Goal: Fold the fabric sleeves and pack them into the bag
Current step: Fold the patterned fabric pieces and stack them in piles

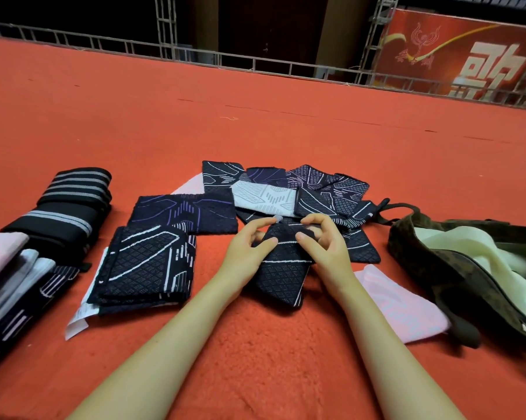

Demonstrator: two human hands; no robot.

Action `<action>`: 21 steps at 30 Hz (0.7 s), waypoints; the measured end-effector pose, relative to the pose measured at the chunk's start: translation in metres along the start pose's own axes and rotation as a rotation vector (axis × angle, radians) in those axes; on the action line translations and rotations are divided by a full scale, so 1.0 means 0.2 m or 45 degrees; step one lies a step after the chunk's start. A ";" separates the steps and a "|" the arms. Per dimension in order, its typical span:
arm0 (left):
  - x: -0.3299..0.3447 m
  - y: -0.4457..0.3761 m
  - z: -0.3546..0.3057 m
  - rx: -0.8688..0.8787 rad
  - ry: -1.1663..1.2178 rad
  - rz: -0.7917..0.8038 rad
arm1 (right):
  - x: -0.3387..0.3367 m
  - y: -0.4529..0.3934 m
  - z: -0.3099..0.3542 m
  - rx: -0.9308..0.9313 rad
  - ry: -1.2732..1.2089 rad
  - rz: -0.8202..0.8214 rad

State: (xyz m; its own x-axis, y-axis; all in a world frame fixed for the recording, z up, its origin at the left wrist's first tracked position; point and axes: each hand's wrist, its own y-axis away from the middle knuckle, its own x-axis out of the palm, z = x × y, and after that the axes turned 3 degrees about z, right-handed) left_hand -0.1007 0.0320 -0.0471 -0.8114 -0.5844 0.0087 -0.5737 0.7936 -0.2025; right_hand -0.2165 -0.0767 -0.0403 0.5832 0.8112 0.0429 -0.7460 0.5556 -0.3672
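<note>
Bag (422,253) cut off right; hands (249,244) partly cover sleeve (281,277).

- Hands: two, left (249,244) and right (325,241).
- Bag (431,253): one, camouflage.
- Folded dark sleeves, laid singly left of centre: two (143,268) (184,212).
- Dark sleeve in the hands: one (282,274).
- Pink sleeves: two in plain sight (401,307) (1,250).
- Striped black bands: two (77,186) (58,221).
- Heaped sleeves (301,189) beyond the hands: overlapping, number cannot be told.
</note>
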 end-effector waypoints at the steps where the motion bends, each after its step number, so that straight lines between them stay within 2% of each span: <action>1: 0.00 0.00 -0.01 0.023 0.000 -0.002 | -0.01 0.00 0.00 -0.003 0.015 -0.011; 7: 0.04 0.01 -0.03 0.062 0.135 -0.094 | -0.06 0.01 -0.02 0.052 0.292 0.026; 11: 0.04 -0.01 -0.02 0.064 -0.153 -0.225 | -0.07 0.00 -0.02 0.095 0.430 -0.094; 15: 0.00 -0.04 0.05 -0.057 -0.645 -0.088 | -0.09 0.02 -0.05 0.080 1.079 -0.211; 17: -0.01 -0.04 0.06 -0.078 -0.729 -0.049 | -0.08 0.02 -0.07 0.127 1.263 -0.203; 19: -0.02 -0.04 0.06 -0.070 -0.790 -0.034 | -0.09 0.02 -0.08 0.150 1.315 -0.175; 21: -0.03 -0.03 0.05 -0.066 -0.869 -0.006 | -0.09 0.03 -0.07 0.144 1.240 -0.123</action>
State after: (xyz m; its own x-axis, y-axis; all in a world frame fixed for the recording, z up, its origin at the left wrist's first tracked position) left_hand -0.0914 0.0276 -0.0558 -0.5664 -0.5505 -0.6133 -0.5956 0.7878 -0.1571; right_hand -0.2267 -0.0907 -0.0561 0.6158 0.2848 -0.7346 -0.6777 0.6670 -0.3095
